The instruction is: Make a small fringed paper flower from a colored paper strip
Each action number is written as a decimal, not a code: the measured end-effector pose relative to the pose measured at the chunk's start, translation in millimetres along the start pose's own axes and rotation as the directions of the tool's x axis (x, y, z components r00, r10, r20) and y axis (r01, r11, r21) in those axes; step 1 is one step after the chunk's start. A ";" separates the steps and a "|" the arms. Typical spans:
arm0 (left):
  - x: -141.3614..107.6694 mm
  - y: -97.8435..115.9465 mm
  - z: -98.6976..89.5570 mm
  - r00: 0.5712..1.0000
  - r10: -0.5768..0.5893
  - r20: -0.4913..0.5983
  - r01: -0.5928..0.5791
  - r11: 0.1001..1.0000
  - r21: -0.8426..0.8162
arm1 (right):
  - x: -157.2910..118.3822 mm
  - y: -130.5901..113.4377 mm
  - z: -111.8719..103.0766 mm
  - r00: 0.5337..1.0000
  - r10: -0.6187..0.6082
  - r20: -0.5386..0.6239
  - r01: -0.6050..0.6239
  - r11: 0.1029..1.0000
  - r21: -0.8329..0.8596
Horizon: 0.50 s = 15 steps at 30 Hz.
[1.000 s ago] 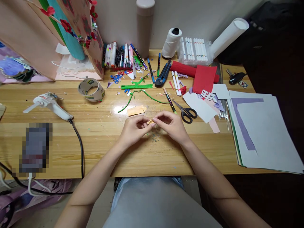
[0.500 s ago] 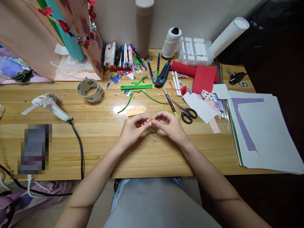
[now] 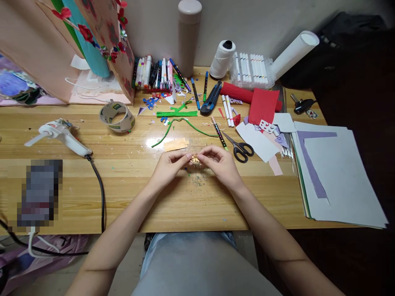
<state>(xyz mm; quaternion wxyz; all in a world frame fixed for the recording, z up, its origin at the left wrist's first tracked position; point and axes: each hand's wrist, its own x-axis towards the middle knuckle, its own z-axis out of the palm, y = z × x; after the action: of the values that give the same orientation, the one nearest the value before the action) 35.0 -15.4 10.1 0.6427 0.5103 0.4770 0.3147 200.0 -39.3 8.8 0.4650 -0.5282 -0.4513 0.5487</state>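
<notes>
Between my fingertips is a small, crinkled piece of yellow-orange paper [image 3: 195, 159]. My left hand [image 3: 171, 166] pinches its left side and my right hand [image 3: 220, 166] pinches its right side, just above the table. Just beyond my left hand lies a flat orange paper strip [image 3: 175, 144]. Farther back a thin green stem [image 3: 182, 119] is bent into a peak on the wood. Black-handled scissors [image 3: 242, 151] and a dark marker [image 3: 219, 133] lie to the right of my right hand.
A glue gun [image 3: 61, 137] and a tape roll [image 3: 116, 118] stand on the left. A utility knife [image 3: 211, 98], red crepe paper [image 3: 262, 106] and a thread cone [image 3: 222, 59] are at the back. White paper sheets [image 3: 342, 172] are stacked on the right.
My fingertips have moved slightly apart, so more of the small crinkled paper shows between them. The view has shifted a little; the table items stay in place.
</notes>
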 end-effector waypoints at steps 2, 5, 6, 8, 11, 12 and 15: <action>-0.5 0.7 1.5 1.000 0.001 -0.015 -0.001 1.000 0.001 | 0.1 0.4 0.2 1.000 -0.009 -0.009 0.009 1.000 -0.017; -2.4 3.2 5.0 0.999 0.011 -0.039 -0.011 1.000 0.006 | -1.3 1.4 0.5 0.999 -0.035 0.012 0.035 0.998 -0.060; -3.0 3.7 5.8 0.999 0.008 -0.044 -0.008 1.000 0.006 | -2.2 1.6 0.7 0.999 -0.047 0.027 0.049 0.996 -0.075; -3.8 4.0 6.7 0.999 -0.001 -0.046 0.001 1.000 0.005 | -4.0 1.7 1.3 0.995 -0.084 0.047 0.090 0.989 -0.118; -4.2 3.5 6.7 0.999 -0.003 -0.039 0.002 1.000 -0.011 | -5.9 1.6 2.3 0.990 -0.132 0.047 0.138 0.973 -0.187; -4.2 3.5 6.7 0.999 0.001 -0.038 -0.002 1.000 -0.015 | -6.1 1.6 2.4 0.990 -0.137 0.040 0.142 0.970 -0.198; -3.7 3.9 6.5 0.999 0.027 -0.034 -0.027 1.000 -0.008 | -5.1 2.0 2.2 0.992 -0.124 0.004 0.123 0.976 -0.178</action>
<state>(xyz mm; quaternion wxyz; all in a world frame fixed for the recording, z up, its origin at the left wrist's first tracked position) 40.1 -20.0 15.0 0.6324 0.5084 0.4796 0.3340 197.8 -44.7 7.7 0.4509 -0.5406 -0.5288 0.4741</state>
